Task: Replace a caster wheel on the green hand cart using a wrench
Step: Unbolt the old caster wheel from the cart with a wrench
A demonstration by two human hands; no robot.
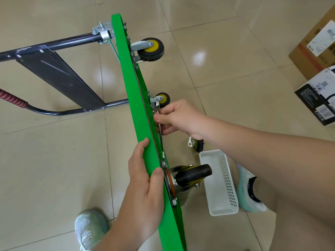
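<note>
On the tiled floor, green cart [143, 124] stands on edge. Left hand [145, 182] grips its deck edge; right hand [178, 117] pinches wrench [159, 116] at caster mount.

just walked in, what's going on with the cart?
The green cart is tipped on its edge. The left hand grips the edge to steady it; the right hand holds a wrench at a wheel mount on the underside. A loose wheel lies on the floor by a white basket.
</note>
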